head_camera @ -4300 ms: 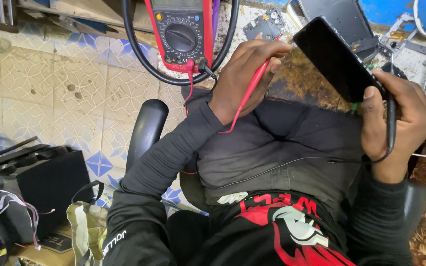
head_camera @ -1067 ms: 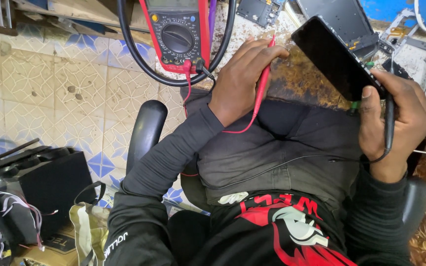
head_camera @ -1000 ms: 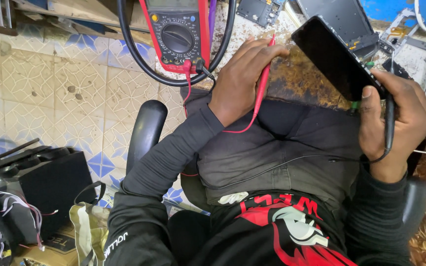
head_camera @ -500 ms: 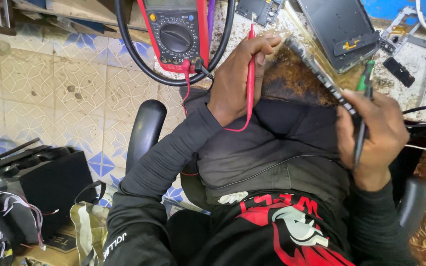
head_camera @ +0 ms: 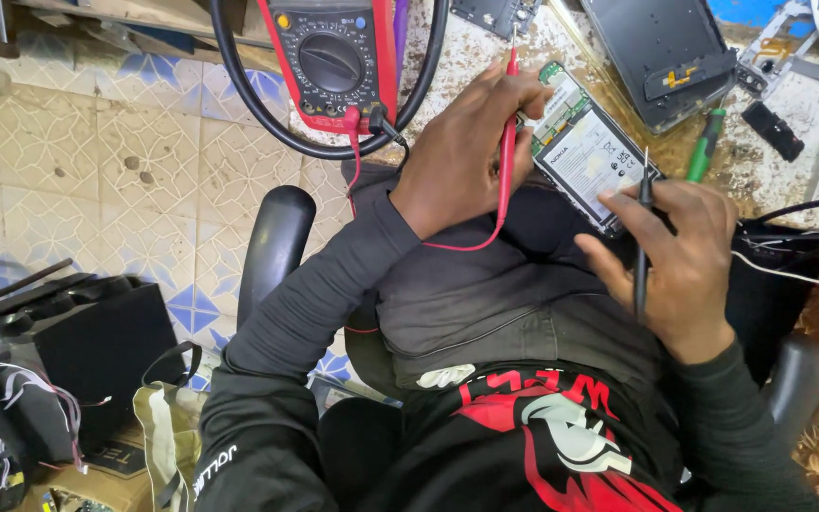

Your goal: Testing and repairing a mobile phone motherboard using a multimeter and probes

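Two probes in use: left hand fingers pinching red probe, right hand fingers pinching black probe, both tips over the opened phone, multimeter connected; reading judged pending.

Opened phone, white battery up, lies tilted between red probe and black probe.

Patterned tile floor, cluttered workbench
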